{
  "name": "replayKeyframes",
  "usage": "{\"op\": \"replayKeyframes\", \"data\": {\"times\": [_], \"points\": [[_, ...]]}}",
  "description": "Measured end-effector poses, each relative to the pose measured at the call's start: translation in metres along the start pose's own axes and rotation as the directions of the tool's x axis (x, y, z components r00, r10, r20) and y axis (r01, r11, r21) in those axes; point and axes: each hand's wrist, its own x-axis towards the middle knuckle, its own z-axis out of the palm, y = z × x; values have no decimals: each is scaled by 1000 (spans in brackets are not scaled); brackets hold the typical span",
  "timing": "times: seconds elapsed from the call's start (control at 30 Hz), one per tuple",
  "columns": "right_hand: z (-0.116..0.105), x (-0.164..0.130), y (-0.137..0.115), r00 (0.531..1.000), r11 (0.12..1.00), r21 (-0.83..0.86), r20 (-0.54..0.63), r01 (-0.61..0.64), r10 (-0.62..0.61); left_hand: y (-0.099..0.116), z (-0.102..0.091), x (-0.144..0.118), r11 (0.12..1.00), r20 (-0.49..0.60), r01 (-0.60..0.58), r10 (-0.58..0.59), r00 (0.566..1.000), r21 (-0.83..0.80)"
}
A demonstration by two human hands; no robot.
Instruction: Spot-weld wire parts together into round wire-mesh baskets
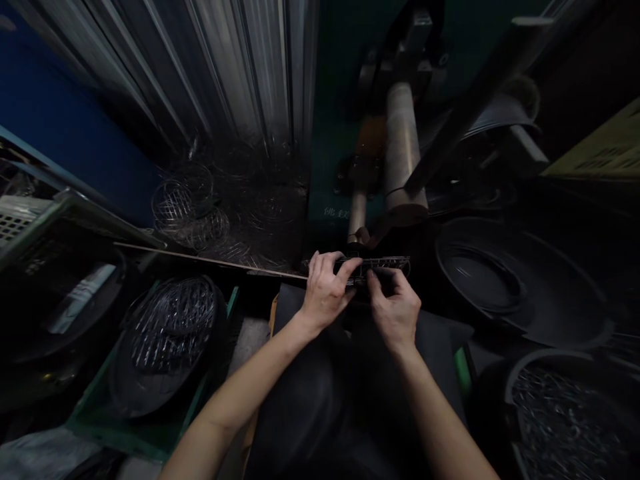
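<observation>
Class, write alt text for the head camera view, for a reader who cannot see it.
Two bare hands, the left hand and right hand, grip a dark slotted metal piece in front of a press machine in a dim workshop. A crate of wire grilles sits to the left, and dark round pans to the right.

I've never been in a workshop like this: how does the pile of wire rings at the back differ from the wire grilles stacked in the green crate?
The wire rings lie loose and tangled on the bench, pale and thin. The wire grilles sit stacked in a neat pile inside the green crate, darker and round-framed. Both are metal wirework, to the left of the left hand.
</observation>
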Motion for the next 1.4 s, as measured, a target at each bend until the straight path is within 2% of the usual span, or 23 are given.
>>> {"op": "replayKeyframes", "data": {"times": [0.37,0.63,0.97,1.23,1.33,1.4], "points": [[6,8,2,997,997,6,-25,76,-76,-5,2,8,1000,-9,-12,12,1000,-28],[8,13,3,995,995,-28,-37,91,-92,-8,3,14,999,-30,-6,5,1000,-34],[9,15,1,996,996,-22,-42,82,-83,-10,3,19,999,8,-9,9,1000,-31],[14,12,2,991,988,-73,1,133,-134,-17,8,19,994,-71,-44,38,997,-97],[1,9,-2,984,980,-82,19,179,-178,-22,11,20,985,-135,-106,87,987,-139],[-24,-1,-1,985,981,-100,-8,168,-170,-23,12,20,978,-167,-124,96,981,-167]]}}
